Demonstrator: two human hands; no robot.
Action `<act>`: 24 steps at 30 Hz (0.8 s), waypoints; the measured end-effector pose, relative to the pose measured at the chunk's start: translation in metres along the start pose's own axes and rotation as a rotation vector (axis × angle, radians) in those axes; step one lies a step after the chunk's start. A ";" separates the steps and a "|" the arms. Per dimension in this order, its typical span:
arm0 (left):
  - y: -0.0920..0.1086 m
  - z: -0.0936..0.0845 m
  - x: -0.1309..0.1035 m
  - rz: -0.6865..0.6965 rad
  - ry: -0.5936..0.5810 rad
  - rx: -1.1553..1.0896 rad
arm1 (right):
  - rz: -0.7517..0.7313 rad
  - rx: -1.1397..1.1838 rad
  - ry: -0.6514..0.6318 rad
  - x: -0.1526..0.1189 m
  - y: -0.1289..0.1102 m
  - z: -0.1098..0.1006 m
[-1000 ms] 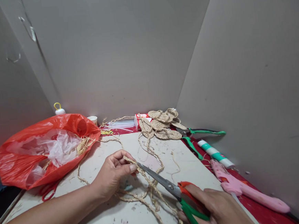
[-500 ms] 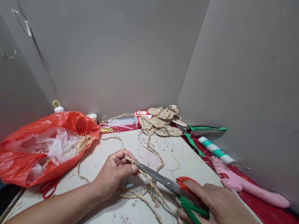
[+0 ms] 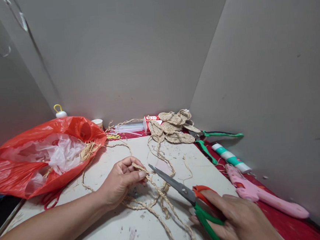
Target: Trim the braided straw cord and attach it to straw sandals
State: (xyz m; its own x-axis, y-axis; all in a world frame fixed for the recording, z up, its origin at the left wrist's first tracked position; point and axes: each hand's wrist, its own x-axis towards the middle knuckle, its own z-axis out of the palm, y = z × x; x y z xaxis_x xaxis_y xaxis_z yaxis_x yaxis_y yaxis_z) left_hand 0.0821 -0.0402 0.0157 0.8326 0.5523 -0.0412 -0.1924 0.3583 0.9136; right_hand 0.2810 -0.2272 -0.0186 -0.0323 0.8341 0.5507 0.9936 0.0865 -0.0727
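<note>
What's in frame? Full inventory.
Walls: three, grey, surrounding
Hooks: two, pale, left
Board: one, white, beneath hands
Undersurface: one, red, around board
Bag: one, red, left
Plastic: uncounted, white, in bag
Straw: uncounted, tan, in bag
Scissors: one, red, by bag
Looped item: one, white, behind bag
Cup: one, white, back
Sticks: several, clear, back
Box: one, red, back
Woven pieces: several, tan, back
Tool: one, green, back right
Tube: one, green-striped, right
Glue gun: one, pink, right
Cord: uncounted, tan, left hand, board
Held scissors: one, orange-green, right hand
Left hand: one, pinching cord
Right hand: one, lower right
</note>
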 end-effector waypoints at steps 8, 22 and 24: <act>0.001 0.000 0.001 0.007 0.021 0.026 | 0.083 0.013 -0.189 0.002 -0.004 -0.002; -0.006 -0.004 0.001 -0.012 -0.025 0.074 | 0.135 0.005 -0.270 -0.001 -0.004 -0.001; -0.005 -0.004 0.001 -0.026 -0.021 0.078 | 0.143 0.004 -0.265 0.000 -0.004 -0.003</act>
State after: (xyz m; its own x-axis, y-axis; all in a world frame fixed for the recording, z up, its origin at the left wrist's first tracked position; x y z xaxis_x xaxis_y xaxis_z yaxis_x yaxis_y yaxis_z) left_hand 0.0817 -0.0387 0.0093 0.8475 0.5277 -0.0579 -0.1301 0.3122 0.9411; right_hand 0.2769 -0.2292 -0.0162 0.0799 0.9512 0.2981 0.9897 -0.0400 -0.1377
